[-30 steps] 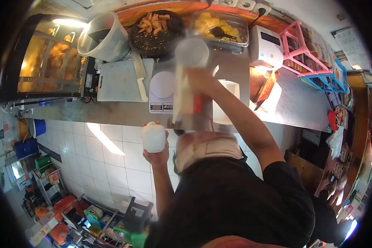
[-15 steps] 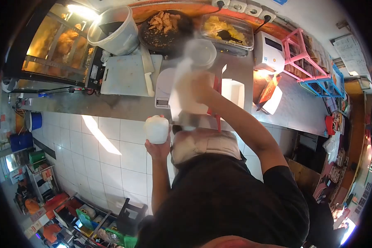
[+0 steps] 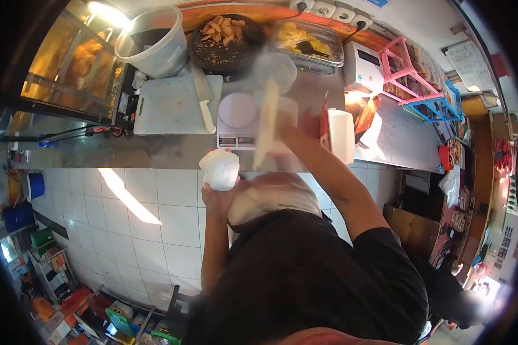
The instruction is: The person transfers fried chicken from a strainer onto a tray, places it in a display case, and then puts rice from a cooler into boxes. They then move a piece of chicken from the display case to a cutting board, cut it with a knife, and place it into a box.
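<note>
My left hand [image 3: 216,196] is wrapped round a smooth white rounded lump [image 3: 221,170] just off the counter's front edge. Its exact kind I cannot make out. Over the counter, my right hand [image 3: 293,127] is smeared by motion. A pale flat piece [image 3: 267,123], seen nearly edge-on and also blurred, appears gripped in it. A white kitchen scale [image 3: 237,111] with a round platform lies to the left of that piece. Behind the right hand sits a translucent round tub [image 3: 275,70].
A cutting board [image 3: 170,106] bears a knife [image 3: 202,98]. Behind are a plastic bucket [image 3: 155,54], a dark round pan [image 3: 224,54] of brown pieces and a yellow-filled tray [image 3: 308,43]. Rightward stand a white carton [image 3: 341,135], a white machine [image 3: 364,69] and a pink rack [image 3: 406,66].
The pale piece has swung from over the scale to a nearly edge-on position, uncovering the scale's platform. My right hand has shifted slightly right, while the left still holds the white lump.
</note>
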`<control>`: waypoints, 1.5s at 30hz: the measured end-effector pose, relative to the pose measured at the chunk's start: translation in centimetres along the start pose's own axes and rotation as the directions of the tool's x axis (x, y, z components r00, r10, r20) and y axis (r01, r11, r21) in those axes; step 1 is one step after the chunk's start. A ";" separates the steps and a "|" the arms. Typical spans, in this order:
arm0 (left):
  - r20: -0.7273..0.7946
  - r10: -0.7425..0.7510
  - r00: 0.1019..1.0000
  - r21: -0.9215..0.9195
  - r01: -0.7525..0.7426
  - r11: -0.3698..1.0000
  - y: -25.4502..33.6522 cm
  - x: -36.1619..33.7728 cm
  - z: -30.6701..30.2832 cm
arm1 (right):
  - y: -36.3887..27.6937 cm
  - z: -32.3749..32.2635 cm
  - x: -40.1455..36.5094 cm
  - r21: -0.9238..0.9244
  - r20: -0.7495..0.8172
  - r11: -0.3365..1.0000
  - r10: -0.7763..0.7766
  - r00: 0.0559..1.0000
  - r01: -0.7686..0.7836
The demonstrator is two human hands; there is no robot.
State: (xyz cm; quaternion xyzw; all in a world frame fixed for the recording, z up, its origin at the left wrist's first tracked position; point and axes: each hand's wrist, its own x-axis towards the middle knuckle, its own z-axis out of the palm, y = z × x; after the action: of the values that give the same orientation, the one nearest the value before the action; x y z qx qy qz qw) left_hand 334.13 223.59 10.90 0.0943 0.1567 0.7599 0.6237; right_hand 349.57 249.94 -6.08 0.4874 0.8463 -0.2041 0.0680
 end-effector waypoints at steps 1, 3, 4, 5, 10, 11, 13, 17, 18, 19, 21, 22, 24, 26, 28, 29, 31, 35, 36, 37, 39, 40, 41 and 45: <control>-0.012 -0.013 1.000 0.003 0.013 1.000 0.0 0.1 -0.1 | -0.5 -0.4 -0.2 -0.069 0.025 0.998 -0.014 1.000 0.016; -0.038 -0.030 0.999 0.019 0.031 0.999 0.1 0.3 0.2 | -4.3 -8.0 -4.6 -0.306 0.202 0.941 -0.085 0.976 0.146; -0.052 -0.032 0.998 0.030 0.033 0.999 0.1 0.4 0.6 | -5.5 -11.0 -6.9 -0.383 0.272 0.895 -0.130 0.953 0.231; -0.071 -0.023 0.997 0.045 0.026 0.999 0.2 0.4 2.0 | -5.4 -12.5 -9.9 -0.406 0.312 0.855 -0.203 0.928 0.324; -0.052 -0.055 0.997 0.215 0.065 0.974 -1.1 1.2 5.1 | -8.3 -20.5 -25.0 0.833 0.121 0.552 -0.236 0.964 0.031; -0.025 -0.088 0.996 0.327 0.091 0.941 -2.0 1.2 5.4 | -8.6 -20.7 -26.8 0.930 0.015 0.356 -0.287 0.958 0.092; 0.020 -0.167 0.986 0.538 0.130 0.833 -4.2 1.1 6.2 | -9.4 -21.7 -28.8 0.929 0.115 0.370 -0.225 0.967 -0.024; 0.181 -0.179 0.967 0.806 -0.041 0.590 -9.2 2.2 10.8 | -4.9 -21.1 -30.5 0.833 -0.205 0.532 0.038 0.978 0.153; 0.259 -0.097 0.961 0.733 -0.130 0.668 -10.6 3.2 11.7 | -3.2 -21.6 -30.8 0.824 -0.364 0.497 0.098 0.926 0.272; 0.174 -0.119 0.978 0.718 -0.044 0.694 -11.8 4.0 12.8 | -0.7 -21.2 -31.1 0.880 -0.434 0.275 0.141 0.890 0.386; 0.000 -0.166 0.986 0.668 0.124 0.734 -13.9 5.6 14.8 | 3.4 -23.7 -31.7 0.922 -0.385 0.196 0.349 0.854 0.335; -0.022 -0.175 0.984 0.805 0.121 0.581 -14.9 6.7 13.8 | 7.7 -23.4 -31.1 0.830 -0.472 0.473 0.313 0.824 0.296; -0.119 -0.117 0.986 0.841 0.163 0.515 -17.7 8.0 13.6 | 14.0 -22.9 -28.7 0.742 -0.471 0.629 0.241 0.848 0.233; -0.134 -0.007 0.991 0.918 0.126 0.377 -20.8 8.3 12.8 | 19.2 -20.1 -25.2 0.828 -0.226 0.549 0.148 0.963 0.110; -0.074 0.114 0.991 0.975 0.048 0.218 -23.6 8.7 13.1 | 21.0 -16.6 -21.9 0.363 -0.349 0.891 -0.141 0.927 0.272; -0.018 0.156 0.988 0.989 -0.005 0.150 -24.8 8.9 13.1 | 21.9 -14.7 -20.5 0.327 -0.319 0.869 -0.269 0.909 0.372; 0.101 0.222 0.970 0.994 -0.107 0.011 -26.8 9.6 13.2 | 20.9 -13.2 -18.5 0.194 -0.228 0.927 -0.275 0.934 0.320; 0.018 0.307 0.952 1.000 -0.010 -0.029 -29.1 10.2 11.4 | 20.4 -10.7 -15.5 0.013 -0.080 0.958 -0.285 0.955 0.286; 0.013 0.336 0.942 0.999 0.000 -0.037 -28.9 10.3 11.7 | 20.1 -10.5 -15.3 0.000 -0.080 0.957 -0.288 0.954 0.289; 0.005 0.363 0.932 0.999 0.012 -0.046 -28.4 10.0 11.9 | 20.1 -9.1 -14.1 0.012 -0.098 0.937 -0.346 0.933 0.349; 0.024 0.419 0.908 0.992 0.031 -0.125 -27.2 9.3 12.6 | 20.2 -5.5 -11.6 0.043 -0.140 0.891 -0.443 0.885 0.453; 0.057 0.450 0.891 0.981 0.035 -0.193 -26.6 9.0 13.0 | 20.4 -5.1 -11.8 -0.025 -0.175 0.893 -0.446 0.878 0.449; 0.094 0.475 0.875 0.965 0.038 -0.261 -26.0 8.8 13.7 | 19.9 -6.8 -13.3 -0.093 -0.213 0.894 -0.447 0.869 0.438; -0.134 0.445 0.885 0.942 -0.025 0.333 -23.2 6.2 19.2 | 18.5 -20.2 -21.5 0.573 -0.199 0.711 -0.361 0.911 0.407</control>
State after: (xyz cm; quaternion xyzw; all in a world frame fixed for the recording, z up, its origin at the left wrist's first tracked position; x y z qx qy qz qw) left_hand 360.68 235.94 20.23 0.3032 0.6520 0.6264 0.3009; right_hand 378.16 249.29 13.89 0.3036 0.8210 -0.4544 -0.1654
